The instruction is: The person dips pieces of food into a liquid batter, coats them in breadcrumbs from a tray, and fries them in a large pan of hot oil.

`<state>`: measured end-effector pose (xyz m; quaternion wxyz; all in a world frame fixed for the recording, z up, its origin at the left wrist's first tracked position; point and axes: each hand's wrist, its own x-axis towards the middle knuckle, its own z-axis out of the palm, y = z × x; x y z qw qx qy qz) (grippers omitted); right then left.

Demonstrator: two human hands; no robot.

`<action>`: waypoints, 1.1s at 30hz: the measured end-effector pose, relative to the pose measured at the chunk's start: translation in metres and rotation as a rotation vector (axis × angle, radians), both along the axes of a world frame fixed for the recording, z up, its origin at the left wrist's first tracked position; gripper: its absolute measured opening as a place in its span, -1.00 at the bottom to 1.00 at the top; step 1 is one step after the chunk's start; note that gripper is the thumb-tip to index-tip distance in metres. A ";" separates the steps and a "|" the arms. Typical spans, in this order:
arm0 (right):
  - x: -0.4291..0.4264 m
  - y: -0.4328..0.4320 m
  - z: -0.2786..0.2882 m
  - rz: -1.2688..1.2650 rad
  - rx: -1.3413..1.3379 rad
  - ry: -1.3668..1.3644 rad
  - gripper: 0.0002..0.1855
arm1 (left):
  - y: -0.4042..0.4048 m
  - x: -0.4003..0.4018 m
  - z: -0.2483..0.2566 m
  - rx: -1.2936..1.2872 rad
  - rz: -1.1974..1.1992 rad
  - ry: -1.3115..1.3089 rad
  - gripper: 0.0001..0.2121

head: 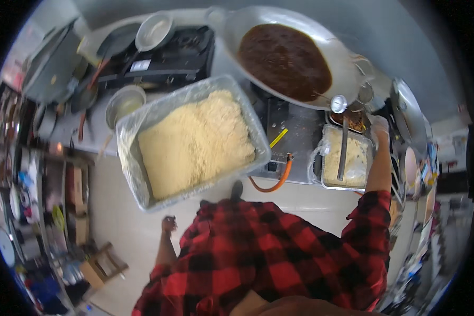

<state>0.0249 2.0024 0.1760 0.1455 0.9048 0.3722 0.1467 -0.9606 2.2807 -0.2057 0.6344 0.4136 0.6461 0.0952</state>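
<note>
My right hand [379, 125], in a clear plastic glove, reaches beside a small metal tray [353, 119] of dark browned food bits; its fingers are partly hidden. Just below it is a plastic-lined metal tray [327, 182] of pale, crumbly food [353, 156], with a long metal utensil handle [343, 154] across it. My left hand [168, 224] hangs low beside my body with curled fingers, below a big grey plastic tub [241, 168]. Pale yellow, flour-like powder [173, 154] fills much of the tub, heaped at one side.
A large metal wok [296, 15] holds dark brown liquid [284, 59]; a dial thermometer [338, 104] sits at its rim. On the left are a black gas stove [162, 75], a metal strainer [155, 31] and a bowl [125, 103]. An orange hose [282, 179] curves off the counter. A cardboard box [104, 265] lies on the floor.
</note>
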 end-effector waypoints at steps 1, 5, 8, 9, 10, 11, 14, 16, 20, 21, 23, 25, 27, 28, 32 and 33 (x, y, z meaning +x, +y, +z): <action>0.019 -0.007 0.002 0.065 -0.099 -0.138 -0.86 | 0.002 0.001 0.002 -0.012 -0.018 0.031 -0.83; 0.041 0.042 0.032 0.099 0.243 -0.637 -0.70 | -0.019 0.000 0.029 -0.115 0.091 0.216 -0.79; -0.244 0.178 0.158 0.147 1.040 0.270 -0.61 | -0.033 -0.006 0.039 -0.152 0.152 0.192 -0.79; -0.302 0.192 0.161 0.158 1.128 0.391 -0.62 | -0.030 -0.002 0.036 -0.140 0.135 0.191 -0.78; -0.345 0.215 0.152 0.248 1.121 0.483 -0.62 | -0.039 0.002 0.030 -0.145 0.144 0.182 -0.78; -0.384 0.238 0.138 0.331 1.086 0.579 -0.62 | -0.042 0.007 0.027 -0.145 0.144 0.174 -0.78; -0.467 0.322 0.056 0.552 0.792 0.796 -0.63 | -0.051 0.014 0.023 -0.167 0.150 0.118 -0.76; -0.491 0.368 -0.002 0.774 0.625 0.473 -0.62 | -0.057 0.008 0.018 -0.127 0.149 0.074 -0.75; -0.469 0.412 -0.074 0.764 0.416 0.198 -0.53 | -0.062 -0.001 0.021 -0.142 0.180 0.103 -0.77; -0.458 0.411 -0.094 0.698 0.359 0.325 -0.48 | -0.071 -0.010 0.021 -0.158 0.218 0.100 -0.77; -0.454 0.417 -0.111 0.573 0.255 0.553 -0.38 | -0.076 -0.014 0.017 -0.169 0.305 0.079 -0.78; -0.466 0.421 -0.089 0.436 0.296 0.679 -0.39 | -0.095 -0.028 0.012 -0.204 0.300 0.080 -0.77; -0.443 0.423 -0.076 0.383 0.021 0.753 -0.37 | -0.104 -0.037 0.007 -0.218 0.295 0.078 -0.76; -0.478 0.422 -0.040 0.454 -0.026 0.512 -0.37 | -0.118 -0.045 0.004 -0.242 0.317 0.100 -0.75; -0.492 0.418 -0.010 0.547 -0.219 0.583 -0.37 | -0.117 -0.054 0.005 -0.205 0.358 0.102 -0.75; -0.496 0.415 -0.008 0.556 -0.139 0.681 -0.41 | -0.112 -0.053 0.007 -0.194 0.360 0.099 -0.74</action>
